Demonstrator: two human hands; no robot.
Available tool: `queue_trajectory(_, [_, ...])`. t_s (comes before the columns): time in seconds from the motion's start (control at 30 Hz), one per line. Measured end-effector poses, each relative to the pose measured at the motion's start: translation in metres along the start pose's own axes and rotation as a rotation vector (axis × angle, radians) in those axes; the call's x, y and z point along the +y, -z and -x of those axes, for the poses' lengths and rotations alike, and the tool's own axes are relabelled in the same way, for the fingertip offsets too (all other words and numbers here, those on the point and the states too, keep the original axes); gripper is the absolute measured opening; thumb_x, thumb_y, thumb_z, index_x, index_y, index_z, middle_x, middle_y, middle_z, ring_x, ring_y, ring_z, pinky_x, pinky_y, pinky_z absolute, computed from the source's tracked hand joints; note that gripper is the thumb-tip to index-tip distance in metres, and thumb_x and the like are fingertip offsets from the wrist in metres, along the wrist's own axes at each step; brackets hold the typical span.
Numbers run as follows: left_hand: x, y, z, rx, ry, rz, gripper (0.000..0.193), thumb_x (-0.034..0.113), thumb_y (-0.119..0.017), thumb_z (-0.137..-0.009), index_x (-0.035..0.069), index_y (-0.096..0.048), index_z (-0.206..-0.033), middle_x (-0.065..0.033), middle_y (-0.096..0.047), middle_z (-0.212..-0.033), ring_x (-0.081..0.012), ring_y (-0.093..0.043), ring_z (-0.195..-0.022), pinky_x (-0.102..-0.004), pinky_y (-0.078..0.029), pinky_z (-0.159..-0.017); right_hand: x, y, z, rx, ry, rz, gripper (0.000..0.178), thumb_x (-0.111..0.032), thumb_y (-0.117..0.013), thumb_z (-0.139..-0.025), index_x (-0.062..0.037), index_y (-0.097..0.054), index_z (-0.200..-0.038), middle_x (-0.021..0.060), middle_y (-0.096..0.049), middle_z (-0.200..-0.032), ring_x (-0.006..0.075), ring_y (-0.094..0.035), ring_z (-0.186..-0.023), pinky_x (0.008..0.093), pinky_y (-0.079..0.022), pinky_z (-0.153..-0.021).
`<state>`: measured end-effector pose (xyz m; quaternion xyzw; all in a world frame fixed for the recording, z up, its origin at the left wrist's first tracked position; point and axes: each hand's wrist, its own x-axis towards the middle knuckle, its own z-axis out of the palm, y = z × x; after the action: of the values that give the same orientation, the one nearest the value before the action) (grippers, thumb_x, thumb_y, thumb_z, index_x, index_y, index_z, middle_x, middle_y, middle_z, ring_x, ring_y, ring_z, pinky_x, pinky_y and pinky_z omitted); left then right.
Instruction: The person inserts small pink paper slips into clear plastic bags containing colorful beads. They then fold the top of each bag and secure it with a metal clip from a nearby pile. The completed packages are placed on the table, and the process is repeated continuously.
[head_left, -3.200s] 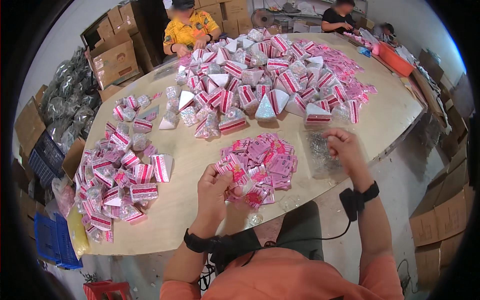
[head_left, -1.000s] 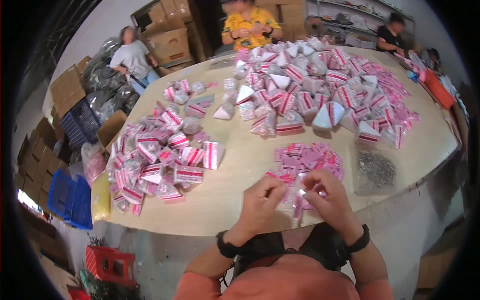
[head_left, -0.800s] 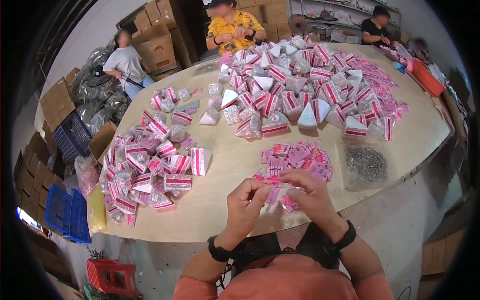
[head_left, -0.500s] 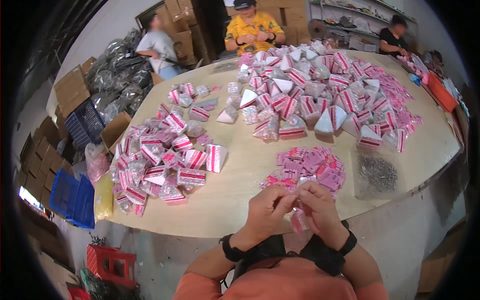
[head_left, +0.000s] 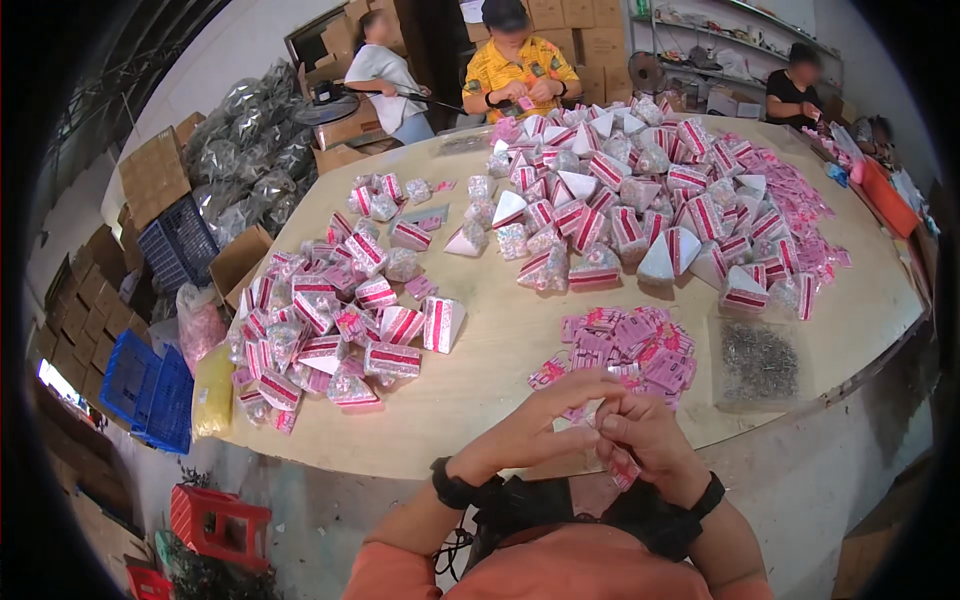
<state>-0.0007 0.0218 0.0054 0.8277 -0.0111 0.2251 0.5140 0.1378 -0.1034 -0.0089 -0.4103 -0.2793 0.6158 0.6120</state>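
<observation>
Above the table's near edge my two hands meet. My right hand (head_left: 648,440) is closed on a small pink card tag (head_left: 622,468), which hangs tilted below its fingers. The fingers of my left hand (head_left: 540,425) reach across to the right fingertips. A small pale piece shows between the hands; its kind and the exact grip on it are too small to make out. Just beyond my fingers lies a loose heap of pink card tags (head_left: 635,345), partly hidden by the hands.
A clear tray of small metal pieces (head_left: 758,362) sits right of the tags. Clear-wrapped wedge-shaped packs form a left pile (head_left: 320,335) and a larger far pile (head_left: 620,200). Three people are around the far side. Blue crates (head_left: 145,390) and a red stool (head_left: 220,525) stand left.
The view has shifted slightly. My left thumb has moved away from its index finger, and the pink tag now hangs more to the right. The far person in yellow now holds a small pink piece.
</observation>
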Motion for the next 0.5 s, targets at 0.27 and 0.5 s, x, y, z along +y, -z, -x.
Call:
queue_trajectory(0.27, [0.005,0.002,0.004,-0.024,0.005,-0.135,0.033,0.018,-0.061,-0.078,0.004,-0.055,-0.107,-0.0113,-0.055,-0.103,-0.0246,-0.053,-0.097,-0.0349,-0.04,-0.085,0.003,0.007,0.002,-0.046,-0.112,-0.1,0.015,-0.018,-0.059,-0.084,-0.0045,-0.054,-0.079,0.0036,-0.055,-0.058,0.0049,-0.044,-0.039,0.0166,-0.034,-0.037])
queue_trajectory(0.5, [0.009,-0.016,0.009,0.163,0.147,-0.328,0.011,0.009,-0.061,-0.077,0.002,-0.056,-0.083,-0.0102,-0.054,-0.072,-0.0229,-0.055,-0.063,-0.03,-0.043,-0.055,0.009,0.004,-0.002,-0.013,0.004,0.03,0.009,-0.011,-0.055,-0.084,-0.003,-0.051,-0.086,0.0025,-0.053,-0.065,0.005,-0.047,-0.05,0.019,-0.036,-0.041])
